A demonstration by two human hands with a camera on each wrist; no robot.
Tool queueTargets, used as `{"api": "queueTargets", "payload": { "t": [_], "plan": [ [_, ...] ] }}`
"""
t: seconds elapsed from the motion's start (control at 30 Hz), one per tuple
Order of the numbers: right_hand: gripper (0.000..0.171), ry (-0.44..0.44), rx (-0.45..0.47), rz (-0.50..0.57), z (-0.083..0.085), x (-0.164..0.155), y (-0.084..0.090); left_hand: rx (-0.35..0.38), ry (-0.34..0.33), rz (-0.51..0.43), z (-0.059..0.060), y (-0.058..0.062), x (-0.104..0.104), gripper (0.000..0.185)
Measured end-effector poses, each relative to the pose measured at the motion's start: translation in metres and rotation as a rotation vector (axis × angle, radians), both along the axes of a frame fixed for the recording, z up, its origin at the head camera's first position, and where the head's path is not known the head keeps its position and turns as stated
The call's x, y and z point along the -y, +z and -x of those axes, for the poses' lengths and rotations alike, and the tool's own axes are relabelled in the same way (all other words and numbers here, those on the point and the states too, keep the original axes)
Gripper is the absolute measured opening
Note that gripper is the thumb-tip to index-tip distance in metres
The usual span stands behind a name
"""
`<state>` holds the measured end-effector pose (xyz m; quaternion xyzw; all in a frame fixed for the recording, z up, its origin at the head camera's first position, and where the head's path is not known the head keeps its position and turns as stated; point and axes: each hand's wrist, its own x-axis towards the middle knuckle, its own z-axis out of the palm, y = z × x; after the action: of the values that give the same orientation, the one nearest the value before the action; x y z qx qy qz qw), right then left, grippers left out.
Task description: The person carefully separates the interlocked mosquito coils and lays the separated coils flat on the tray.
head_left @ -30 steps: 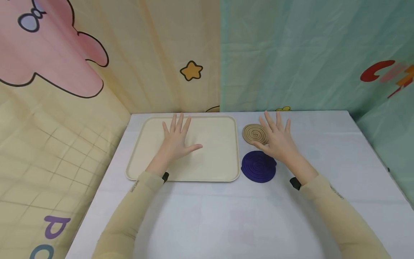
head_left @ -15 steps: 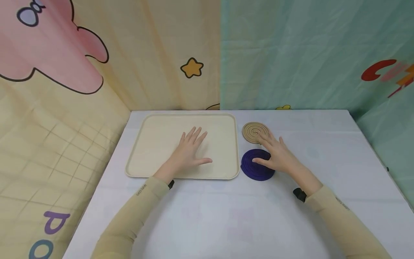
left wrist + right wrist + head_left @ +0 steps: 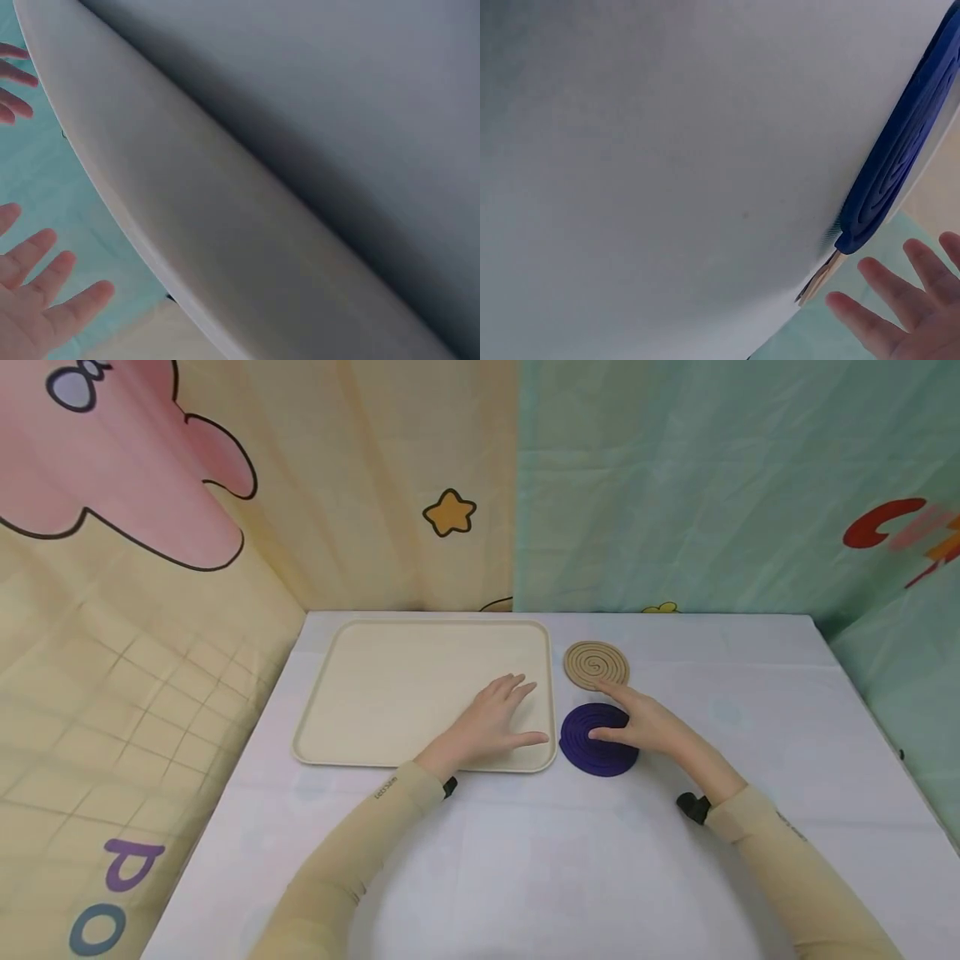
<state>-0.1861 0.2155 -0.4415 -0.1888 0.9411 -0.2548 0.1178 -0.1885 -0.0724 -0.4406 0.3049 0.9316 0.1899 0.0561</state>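
A white table (image 3: 570, 860) carries a wide cream tray (image 3: 390, 693) at its far left. Just right of the tray lie a purple spiral coaster (image 3: 588, 756) and, behind it, a tan spiral coaster (image 3: 596, 664). The left hand (image 3: 498, 722) rests flat on the tray's near right corner, fingers straight. The right hand (image 3: 645, 727) lies with relaxed fingers over the purple coaster.

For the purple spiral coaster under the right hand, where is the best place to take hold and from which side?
Probably the purple coaster's near rim, approached from the right. It lies flat on the table and is thin, so a pinch at the edge suits it. The tray crowds its left side, and the right hand already rests on it.
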Motion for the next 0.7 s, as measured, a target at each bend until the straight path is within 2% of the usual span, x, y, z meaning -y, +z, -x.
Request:
{"api": "queueTargets", "payload": {
  "t": [0.3, 0.4, 0.53, 0.7],
  "plan": [
    [0.084, -0.001, 0.034, 0.015, 0.006, -0.002, -0.003, 0.035, 0.009, 0.055, 0.002, -0.002, -0.049, 0.082],
    [0.083, 0.009, 0.043, 0.032, 0.009, -0.002, -0.005, 0.020, 0.023, 0.085, 0.002, -0.003, -0.061, 0.078],
    [0.081, 0.014, 0.058, 0.038, 0.013, -0.003, -0.007, -0.006, 0.045, 0.131, 0.003, -0.004, -0.073, 0.074],
    [0.074, -0.002, 0.069, 0.014, 0.018, -0.003, -0.009, 0.000, 0.063, 0.156, 0.005, -0.008, -0.082, 0.068]
  ]
}}
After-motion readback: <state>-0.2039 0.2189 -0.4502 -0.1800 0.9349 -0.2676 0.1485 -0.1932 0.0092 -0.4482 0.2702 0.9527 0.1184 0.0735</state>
